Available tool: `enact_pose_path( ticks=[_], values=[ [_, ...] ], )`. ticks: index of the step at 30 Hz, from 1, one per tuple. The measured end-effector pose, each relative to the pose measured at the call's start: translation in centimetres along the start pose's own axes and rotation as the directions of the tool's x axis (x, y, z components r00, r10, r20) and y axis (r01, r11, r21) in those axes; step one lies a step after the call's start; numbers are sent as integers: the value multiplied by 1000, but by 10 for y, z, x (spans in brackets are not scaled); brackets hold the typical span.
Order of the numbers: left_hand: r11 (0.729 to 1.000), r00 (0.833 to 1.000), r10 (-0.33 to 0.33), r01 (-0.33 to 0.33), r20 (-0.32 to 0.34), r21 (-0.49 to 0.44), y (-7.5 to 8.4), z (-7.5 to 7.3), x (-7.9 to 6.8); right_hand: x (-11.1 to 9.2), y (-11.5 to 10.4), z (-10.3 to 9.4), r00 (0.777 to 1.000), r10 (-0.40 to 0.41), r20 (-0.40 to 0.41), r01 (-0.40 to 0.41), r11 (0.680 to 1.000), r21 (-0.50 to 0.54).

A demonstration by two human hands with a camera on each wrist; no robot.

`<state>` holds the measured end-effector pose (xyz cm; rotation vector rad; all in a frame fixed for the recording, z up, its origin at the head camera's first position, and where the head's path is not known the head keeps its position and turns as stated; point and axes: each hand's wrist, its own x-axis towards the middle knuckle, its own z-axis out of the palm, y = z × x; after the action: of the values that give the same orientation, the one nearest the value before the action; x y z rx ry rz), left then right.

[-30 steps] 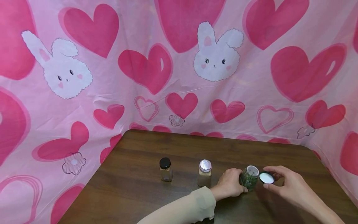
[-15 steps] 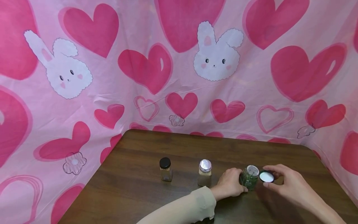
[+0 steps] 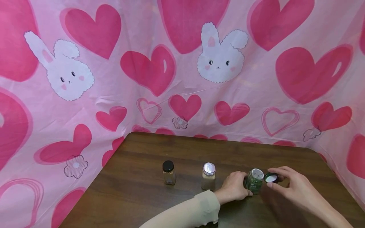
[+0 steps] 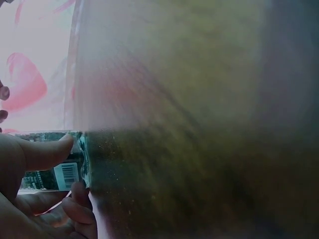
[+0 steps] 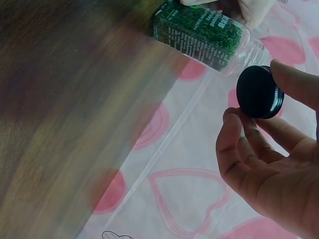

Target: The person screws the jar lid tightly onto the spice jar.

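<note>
My left hand grips a clear jar of green dried herbs, which stands upright on the table at the right. Its mouth, with a pale grey top, is uncovered. In the left wrist view the thumb lies across the jar beside a barcode label. Just right of the jar, my right hand pinches a black screw lid between thumb and fingers, its white inside partly showing. The lid is beside the jar's neck in the right wrist view.
Two more jars stand on the brown wooden table: one with a black lid at the left, one with a silvery top beside my left hand. A pink heart-and-rabbit cloth hangs behind the table.
The lid in my right hand has tilted, so less of its white inside shows, and it has risen slightly. My left hand and the jar have stayed put.
</note>
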<state>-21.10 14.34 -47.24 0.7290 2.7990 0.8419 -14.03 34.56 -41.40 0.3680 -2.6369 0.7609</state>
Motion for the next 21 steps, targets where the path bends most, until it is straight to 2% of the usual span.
enact_pose_path(
  ticks=[12, 21],
  values=[
    [1000, 1000, -11, 11, -1, 10, 0, 0, -1, 4, -5, 0, 999, -12, -32, 13, 999, 44],
    [1000, 1000, 0, 0, -21, 13, 0, 0, -1, 7, -11, 0, 1000, 21, -10, -21, 999, 36]
  ],
)
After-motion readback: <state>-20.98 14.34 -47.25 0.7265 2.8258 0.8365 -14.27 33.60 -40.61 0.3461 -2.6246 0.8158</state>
